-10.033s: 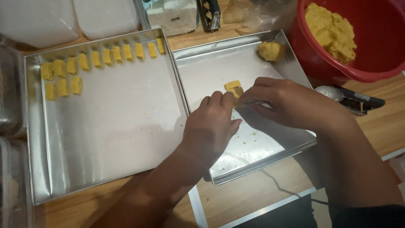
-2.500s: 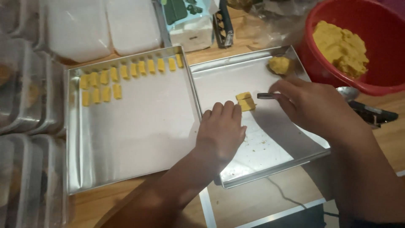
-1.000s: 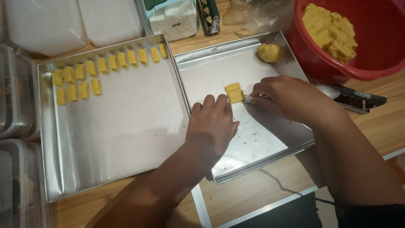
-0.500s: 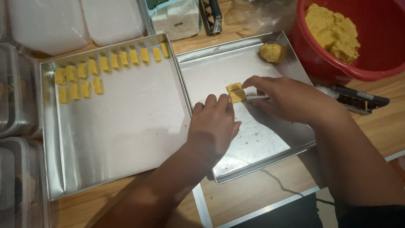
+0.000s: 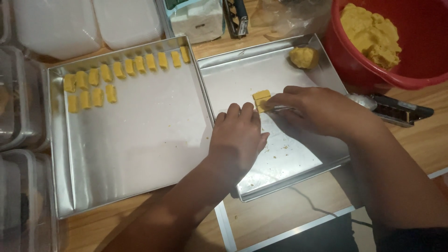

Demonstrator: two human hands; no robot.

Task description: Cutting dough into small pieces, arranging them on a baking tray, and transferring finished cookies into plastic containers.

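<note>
The dough block point(image 5: 261, 99) is a small yellow slab with squared edges, scored or cut into a couple of short bars, lying on the bare metal of the right tray point(image 5: 298, 163) a little above its middle. The right hand point(image 5: 322, 111) comes in from 3 o'clock, its fingers pinched shut around a thin metal blade point(image 5: 282, 108) whose tip meets the block's 4 o'clock corner; the block sits just at 9 o'clock of that grip. The left hand point(image 5: 238, 137) lies flat and palm down on the same tray, fingers spread slightly and holding nothing, with the block just beyond its fingertips at 1 o'clock. A rounded dough lump point(image 5: 303, 57) rests in the tray's 1 o'clock corner. On the left tray point(image 5: 140, 154), cut pieces point(image 5: 126, 70) stand in two rows along the 11 o'clock edge. A red bowl point(image 5: 420, 74) of dough sits on the bench point(image 5: 275, 219) at 2 o'clock.
</note>
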